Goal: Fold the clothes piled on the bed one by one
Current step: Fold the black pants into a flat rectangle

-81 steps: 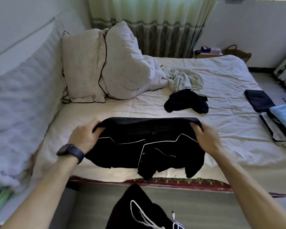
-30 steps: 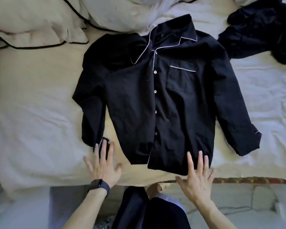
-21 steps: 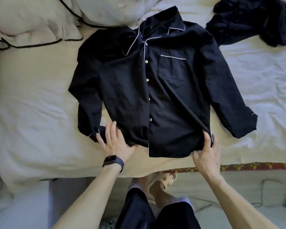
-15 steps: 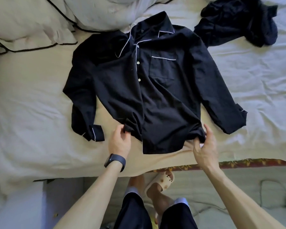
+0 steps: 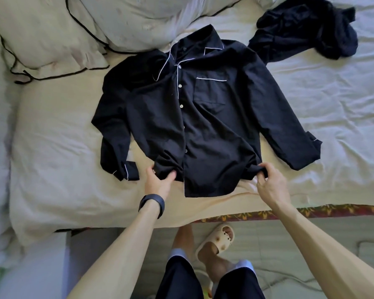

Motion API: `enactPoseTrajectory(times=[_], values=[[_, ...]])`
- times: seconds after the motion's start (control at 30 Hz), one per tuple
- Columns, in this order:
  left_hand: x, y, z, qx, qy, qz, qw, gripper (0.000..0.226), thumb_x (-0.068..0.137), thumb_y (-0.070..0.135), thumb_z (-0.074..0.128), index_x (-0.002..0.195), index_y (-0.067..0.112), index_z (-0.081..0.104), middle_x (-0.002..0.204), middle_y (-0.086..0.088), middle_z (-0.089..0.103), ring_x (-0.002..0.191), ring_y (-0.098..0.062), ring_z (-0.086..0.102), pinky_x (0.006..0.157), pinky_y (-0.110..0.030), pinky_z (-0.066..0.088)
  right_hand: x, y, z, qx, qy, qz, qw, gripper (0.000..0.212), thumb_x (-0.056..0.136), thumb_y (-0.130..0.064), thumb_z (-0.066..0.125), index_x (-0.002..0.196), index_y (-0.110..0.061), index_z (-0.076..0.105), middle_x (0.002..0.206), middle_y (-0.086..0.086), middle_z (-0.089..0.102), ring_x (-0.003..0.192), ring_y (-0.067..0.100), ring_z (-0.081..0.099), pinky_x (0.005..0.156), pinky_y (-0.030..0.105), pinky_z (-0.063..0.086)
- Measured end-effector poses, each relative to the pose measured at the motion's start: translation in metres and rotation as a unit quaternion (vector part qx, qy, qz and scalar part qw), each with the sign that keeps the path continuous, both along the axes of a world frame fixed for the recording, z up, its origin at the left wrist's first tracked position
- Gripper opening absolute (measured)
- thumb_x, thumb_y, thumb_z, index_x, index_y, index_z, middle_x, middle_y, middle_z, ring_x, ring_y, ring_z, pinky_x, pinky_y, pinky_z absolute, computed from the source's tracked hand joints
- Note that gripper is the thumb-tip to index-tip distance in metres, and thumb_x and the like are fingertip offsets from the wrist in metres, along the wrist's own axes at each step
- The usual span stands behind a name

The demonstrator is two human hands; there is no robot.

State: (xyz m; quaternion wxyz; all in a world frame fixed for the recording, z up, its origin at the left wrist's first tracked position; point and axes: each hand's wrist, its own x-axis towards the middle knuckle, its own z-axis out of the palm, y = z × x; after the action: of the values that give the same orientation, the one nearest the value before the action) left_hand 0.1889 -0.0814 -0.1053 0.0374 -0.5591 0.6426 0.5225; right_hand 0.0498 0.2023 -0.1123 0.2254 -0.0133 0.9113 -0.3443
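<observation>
On the bed (image 5: 63, 147), a black shirt (image 5: 203, 130) lies front-up, the left grip (image 5: 158, 182) pinching its near-left hem corner and the right grip (image 5: 270, 184) pinching the near-right one.

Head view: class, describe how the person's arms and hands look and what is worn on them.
The left arm and right arm are bare, with no sleeves in view. The wrist of the left hand carries a dark watch on a dark band. The right hand and its wrist wear nothing. No rings or gloves show on either hand.
</observation>
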Motion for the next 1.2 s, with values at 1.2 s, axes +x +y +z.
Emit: enactPoseTrajectory(times=[1.2], values=[[0.136,-0.007,-0.004,0.067,-0.112,-0.075,0.989,0.016,0.089,0.031,0.075,0.1,0.023,0.065,0.094,0.009,0.066,0.09,-0.02,0.062,0.08,-0.032,0.049,0.09,-0.007,-0.028,0.284,0.119,0.352,0.884,0.044,0.07,-0.024,0.09,0.107,-0.012,0.068,0.14,0.018,0.052,0.122,0.04,0.051,0.085,0.051,0.048]])
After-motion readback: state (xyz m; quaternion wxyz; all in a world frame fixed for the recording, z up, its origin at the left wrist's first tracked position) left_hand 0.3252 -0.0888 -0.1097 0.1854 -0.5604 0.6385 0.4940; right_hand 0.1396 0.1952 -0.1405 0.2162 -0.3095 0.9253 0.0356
